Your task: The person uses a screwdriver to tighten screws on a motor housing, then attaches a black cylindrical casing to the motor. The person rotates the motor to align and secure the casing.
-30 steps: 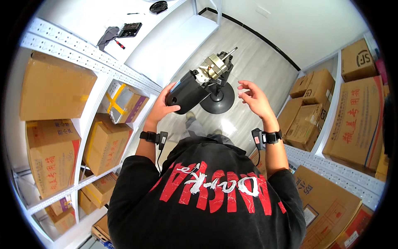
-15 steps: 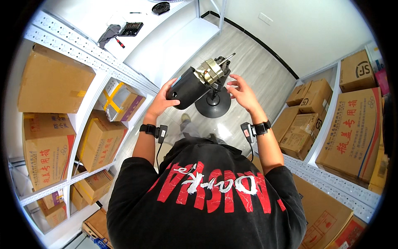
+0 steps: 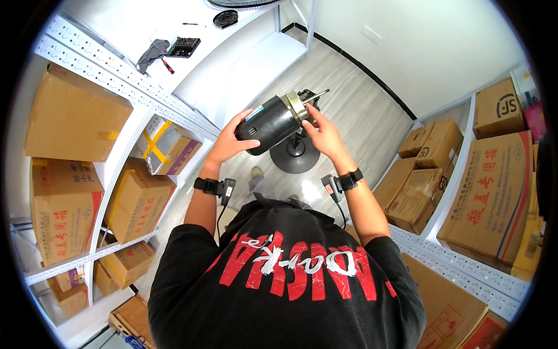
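My left hand [image 3: 230, 142] grips the closed end of a black rounded motor cover [image 3: 264, 129], thumb on the near side and fingers over the far side. The cover encloses the rear of a fan motor [image 3: 297, 107], whose brass-coloured front casing and thin metal shaft stick out toward the upper right. At that casing, my right hand [image 3: 323, 132] has its fingers bent against the rim, thumb below. Beneath the motor, a black stand with a round base [image 3: 295, 156] rests on the floor, partly hidden by the cover and my right hand.
A white shelf at upper left carries a bit case [image 3: 183, 47], a red-and-black screwdriver [image 3: 168, 67], a grey cloth [image 3: 154, 53], a round black part [image 3: 225, 18] and a fan grille [image 3: 244, 4]. Cardboard boxes [image 3: 482, 198] fill racks on both sides.
The black cover has slid farther over the motor, hiding its rear parts. My right hand has come in leftward from beside the motor onto its casing.
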Available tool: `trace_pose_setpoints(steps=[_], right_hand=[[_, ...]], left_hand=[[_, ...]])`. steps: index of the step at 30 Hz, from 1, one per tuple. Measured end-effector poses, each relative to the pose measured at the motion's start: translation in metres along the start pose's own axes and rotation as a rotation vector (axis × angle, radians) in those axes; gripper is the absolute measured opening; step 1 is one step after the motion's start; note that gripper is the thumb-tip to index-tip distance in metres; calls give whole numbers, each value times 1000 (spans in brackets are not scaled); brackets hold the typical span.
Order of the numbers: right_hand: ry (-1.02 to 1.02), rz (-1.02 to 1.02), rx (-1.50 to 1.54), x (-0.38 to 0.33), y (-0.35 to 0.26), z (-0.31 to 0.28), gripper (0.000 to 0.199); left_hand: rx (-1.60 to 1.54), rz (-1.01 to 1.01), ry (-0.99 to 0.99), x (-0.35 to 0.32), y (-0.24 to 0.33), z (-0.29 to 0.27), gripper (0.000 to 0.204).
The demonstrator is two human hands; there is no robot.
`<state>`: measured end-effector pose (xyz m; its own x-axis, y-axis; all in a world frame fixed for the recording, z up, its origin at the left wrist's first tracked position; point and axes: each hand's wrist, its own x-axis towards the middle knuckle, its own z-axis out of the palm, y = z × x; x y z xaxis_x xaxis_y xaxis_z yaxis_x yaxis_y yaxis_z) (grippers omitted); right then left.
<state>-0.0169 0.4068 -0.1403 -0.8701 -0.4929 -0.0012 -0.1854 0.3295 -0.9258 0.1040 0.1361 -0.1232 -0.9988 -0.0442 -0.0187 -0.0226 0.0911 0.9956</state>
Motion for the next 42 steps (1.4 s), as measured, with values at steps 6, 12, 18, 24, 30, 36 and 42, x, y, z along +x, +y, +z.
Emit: trace_pose_setpoints(steps=[6, 12, 18, 24, 30, 36, 42], right_hand=[[53, 96, 160, 10, 9, 4, 50], [122, 373, 380, 10, -6, 13, 49], [-83, 592, 480, 21, -11, 12, 60], [-122, 614, 484, 24, -19, 18, 65], [-89, 564, 488, 26, -15, 21, 53], [-62, 548, 492, 29, -9, 23, 43], [-112, 514, 485, 26, 6, 18, 51]], left_hand=[[123, 33, -65, 11, 11, -14, 89], [-60, 12, -16, 9, -17, -18, 91], [-302, -195, 89, -5, -42, -18, 89], [-435, -289, 68, -10, -57, -20, 79], [-46, -76, 31, 14, -32, -35, 74], [89, -39, -48, 32, -1, -42, 77], [139, -63, -4, 36, 12, -32, 78]])
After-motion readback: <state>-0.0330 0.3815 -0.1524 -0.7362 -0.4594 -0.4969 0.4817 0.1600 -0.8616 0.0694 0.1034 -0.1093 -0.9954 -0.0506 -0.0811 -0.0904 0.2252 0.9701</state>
